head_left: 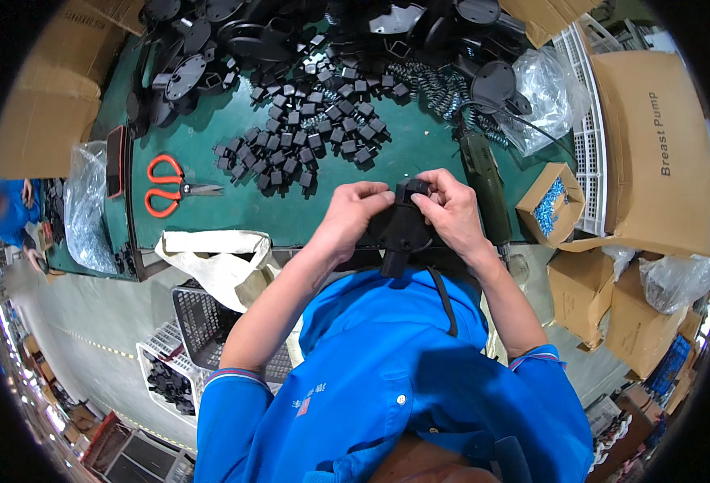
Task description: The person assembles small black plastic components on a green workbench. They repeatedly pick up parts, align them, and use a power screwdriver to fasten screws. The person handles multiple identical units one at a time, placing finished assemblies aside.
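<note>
At the near edge of the green table I have a black plastic part [403, 235] with a rounded body and a stem pointing toward me. My left hand [350, 216] is closed, thumb and fingers pinching the part's left side near its top. From the other side, my right hand [452, 211] grips the upper end, where a small square black block [410, 190] sits between the fingertips. Whether that block is loose or fixed to the part cannot be made out. Beyond my hands lies a heap of similar small black blocks [299, 137] with short stems.
Orange-handled scissors [165, 187] lie left. To the right are a green power screwdriver [484, 181], a cardboard box of blue screws [549, 211] and a plastic bag [550, 92]. Coiled springs [435, 90] and larger black parts [186, 76] fill the back. A grey crate [202, 318] stands below left.
</note>
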Demonstrator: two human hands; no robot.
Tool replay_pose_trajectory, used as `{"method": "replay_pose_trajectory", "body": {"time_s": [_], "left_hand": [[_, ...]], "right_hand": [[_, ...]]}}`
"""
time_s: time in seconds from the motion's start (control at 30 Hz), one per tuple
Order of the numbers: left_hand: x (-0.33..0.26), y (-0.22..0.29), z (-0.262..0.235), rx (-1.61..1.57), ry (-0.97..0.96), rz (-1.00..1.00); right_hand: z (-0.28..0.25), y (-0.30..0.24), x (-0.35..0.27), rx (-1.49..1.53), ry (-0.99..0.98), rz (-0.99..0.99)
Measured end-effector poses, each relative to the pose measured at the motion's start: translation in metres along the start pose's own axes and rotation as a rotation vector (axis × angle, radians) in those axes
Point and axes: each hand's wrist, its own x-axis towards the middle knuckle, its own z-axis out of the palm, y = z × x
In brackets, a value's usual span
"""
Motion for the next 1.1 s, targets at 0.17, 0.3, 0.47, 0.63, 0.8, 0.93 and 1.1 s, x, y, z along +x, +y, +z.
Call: {"method": "replay_pose_trajectory", "body": {"time_s": [0.17,0.3,0.47,0.63,0.8,0.93,1.1], "left_hand": [[-0.001,-0.002,-0.011,-0.533,-0.223,-0.298],[-0.02,-0.017,0.008,-0.575,-0.409,-0.265],[-0.037,-0.031,0.027,-0.504,-0.276,-0.061],[-0.041,-0.04,0.028,-0.479,-0.252,0.026],[-0.044,-0.024,0.019,-0.429,-0.305,-0.041],[-0.046,0.009,0.017,-0.158,-0.202,0.0],[-0.03,0.042,0.031,1.159,0.031,0.653]], "right_hand": [[-0.005,0.009,-0.016,0.211,0.051,0.027],[-0.005,0.005,-0.03,0.271,0.086,-0.102],[-0.013,-0.014,-0.043,0.135,0.092,-0.196],[-0.012,-0.028,-0.05,0.028,0.111,-0.233],[-0.013,-0.028,-0.05,0.157,0.043,-0.248],[-0.012,-0.03,-0.048,0.15,0.062,-0.212],[0.004,0.003,-0.026,-0.151,0.183,-0.311]]}}
